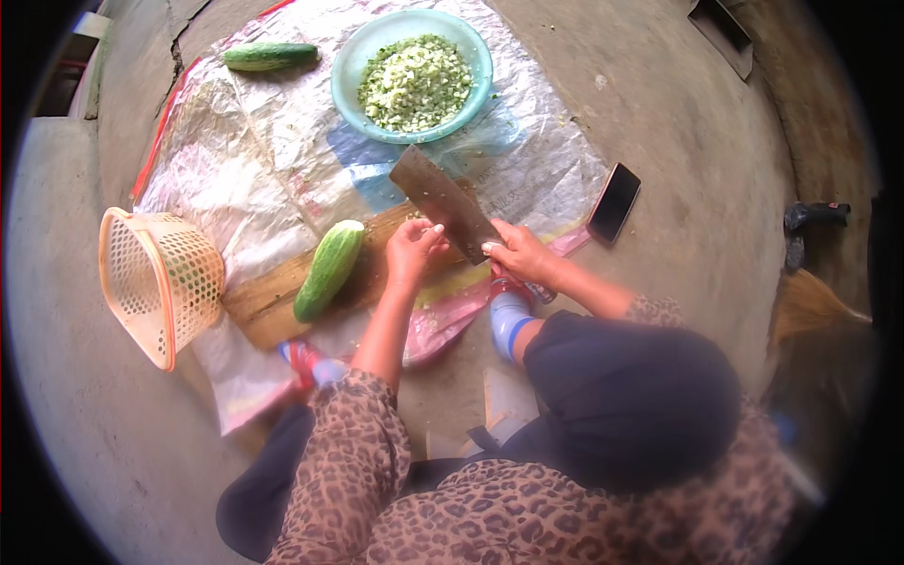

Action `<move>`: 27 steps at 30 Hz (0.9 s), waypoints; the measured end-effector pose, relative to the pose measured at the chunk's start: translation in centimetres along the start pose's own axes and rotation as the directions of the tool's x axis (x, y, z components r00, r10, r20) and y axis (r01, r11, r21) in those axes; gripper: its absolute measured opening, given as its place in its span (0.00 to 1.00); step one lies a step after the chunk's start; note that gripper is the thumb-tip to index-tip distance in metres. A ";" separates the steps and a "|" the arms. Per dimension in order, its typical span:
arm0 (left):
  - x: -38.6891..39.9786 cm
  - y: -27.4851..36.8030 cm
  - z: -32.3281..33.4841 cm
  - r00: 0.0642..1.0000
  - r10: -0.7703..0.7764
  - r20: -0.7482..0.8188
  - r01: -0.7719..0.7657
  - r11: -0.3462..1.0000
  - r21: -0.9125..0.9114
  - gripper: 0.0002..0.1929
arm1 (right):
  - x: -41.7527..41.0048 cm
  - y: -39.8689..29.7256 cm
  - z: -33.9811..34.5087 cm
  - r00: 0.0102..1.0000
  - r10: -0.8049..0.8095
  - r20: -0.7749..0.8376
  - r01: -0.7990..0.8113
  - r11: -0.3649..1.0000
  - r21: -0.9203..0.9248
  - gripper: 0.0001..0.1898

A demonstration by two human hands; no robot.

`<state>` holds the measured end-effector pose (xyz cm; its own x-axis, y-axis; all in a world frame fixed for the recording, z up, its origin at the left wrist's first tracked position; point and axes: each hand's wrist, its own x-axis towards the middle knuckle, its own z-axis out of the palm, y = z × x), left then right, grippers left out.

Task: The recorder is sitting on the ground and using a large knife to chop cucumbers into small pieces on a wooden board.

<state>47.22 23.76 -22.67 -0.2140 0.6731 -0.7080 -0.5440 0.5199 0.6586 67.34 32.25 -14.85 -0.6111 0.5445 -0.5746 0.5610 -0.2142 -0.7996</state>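
In my right hand (521,253) is a broad cleaver (446,205), its blade pointing away from me and slanting up to the left; small pale bits cling to the metal. My left hand (415,246) is raised beside the blade with its fingers curled; whether it touches the cleaver or pinches a small bit, I cannot tell. Under both lies a long wooden board (272,302). On the board's left part rests a large green cucumber (329,271) with a pale upper end. Beyond the blade tip stands a turquoise basin (341,85) holding a heap of chopped cucumber (417,85).
A second cucumber (270,56) lies on the spread woven plastic sheet (261,148). At the left, an orange-rimmed perforated plastic basket (189,265) lies on its side against the board. A smartphone (614,203) sits at the sheet's right edge. A broom (812,307) is at far right.
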 end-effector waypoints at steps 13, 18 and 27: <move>-1.4 -1.7 0.4 0.800 0.600 0.008 -0.422 0.553 0.718 0.11 | -0.3 1.5 0.6 0.907 -0.406 -0.113 0.327 0.848 -0.417 0.12; -2.4 0.0 -0.9 0.681 0.732 -0.013 -0.420 0.405 0.812 0.07 | -0.3 2.5 1.2 0.887 -0.452 -0.096 0.364 0.811 -0.459 0.11; -2.4 5.5 -8.3 0.482 0.859 -0.175 -0.304 0.351 0.886 0.20 | 0.2 3.1 4.2 0.913 -0.373 0.165 0.400 0.745 -0.534 0.12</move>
<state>37.99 20.59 -19.49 -0.7118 0.6789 0.1801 0.5930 0.4435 0.6721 66.62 28.33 -18.14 -0.8592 0.4435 -0.2552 0.4712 0.4914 -0.7325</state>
